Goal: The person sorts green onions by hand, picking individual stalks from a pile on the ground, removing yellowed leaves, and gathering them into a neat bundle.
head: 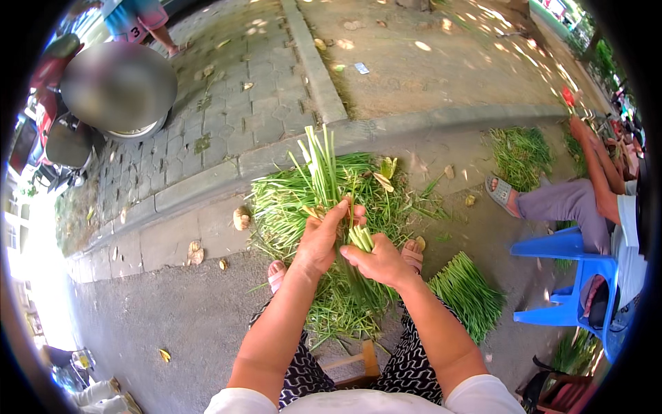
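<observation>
My left hand (323, 235) grips a loose bunch of long green stalks (323, 173), likely garlic chives, pale ends pointing away from me. Beside it, my right hand (380, 259) is closed around a smaller bundle (362, 238), its pale ends level and its dark leaves (364, 290) hanging down. Both hands are over a broad heap of the same greens (279, 212) on the ground between my feet. Loose trimmings and wilted leaves (341, 315) lie nearer my knees. A neat pile of aligned stalks (468, 297) rests by my right leg.
To the right, a person in grey trousers (563, 199) sits by a blue plastic stool (574, 274); another heap of greens (520, 155) lies near their foot. A kerb (207, 186) runs beyond the heap. A motor scooter (67, 134) and a standing person's legs (163, 36) are at upper left.
</observation>
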### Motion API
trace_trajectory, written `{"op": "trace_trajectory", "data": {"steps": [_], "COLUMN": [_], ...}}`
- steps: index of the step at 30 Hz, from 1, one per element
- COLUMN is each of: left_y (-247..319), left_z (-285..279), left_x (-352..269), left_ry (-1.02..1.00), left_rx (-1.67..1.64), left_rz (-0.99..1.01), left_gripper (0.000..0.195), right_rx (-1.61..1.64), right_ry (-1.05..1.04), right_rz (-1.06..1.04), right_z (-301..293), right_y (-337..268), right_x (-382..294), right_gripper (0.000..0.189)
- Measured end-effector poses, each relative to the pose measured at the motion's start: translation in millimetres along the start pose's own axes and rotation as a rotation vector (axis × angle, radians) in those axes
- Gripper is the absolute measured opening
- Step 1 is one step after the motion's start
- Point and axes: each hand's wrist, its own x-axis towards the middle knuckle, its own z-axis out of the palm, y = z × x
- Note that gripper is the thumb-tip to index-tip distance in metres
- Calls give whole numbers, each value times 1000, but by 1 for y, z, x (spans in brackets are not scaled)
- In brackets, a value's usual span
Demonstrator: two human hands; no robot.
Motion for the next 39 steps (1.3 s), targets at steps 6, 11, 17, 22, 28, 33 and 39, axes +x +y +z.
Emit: {"op": "trace_trajectory", "data": {"steps": [6, 11, 17, 22, 28, 33, 39], "left_y": [5, 12, 2, -9, -15, -10, -1], "left_z": [-10, -8, 0, 6, 7, 2, -10], "left_x": [-3, -8, -18, -19, -20, -14, -8], "left_ry": [-20, -126, -246, -288, -324, -182, -49], "left_rx": [86, 190, 280, 460, 548, 336, 331], "left_rz": [-20, -70, -168, -192, -177, -144, -82], "left_gripper": [24, 22, 19, 16, 17, 20, 16], "right_rx": [-225, 157, 591, 672, 653, 743, 861], "right_ry": [-151, 203, 428, 487, 489, 573, 779], "right_rz": [18, -11, -97, -83, -98, -159, -293], "right_z": [0, -46, -49, -55, -59, -59, -87], "right_y": [-11, -16, -25, -31, -24, -21, -15], "right_x": [-7, -12, -7, -8, -9, -5, -8], "right_gripper": [29, 19, 16, 18, 25, 24, 25]}}
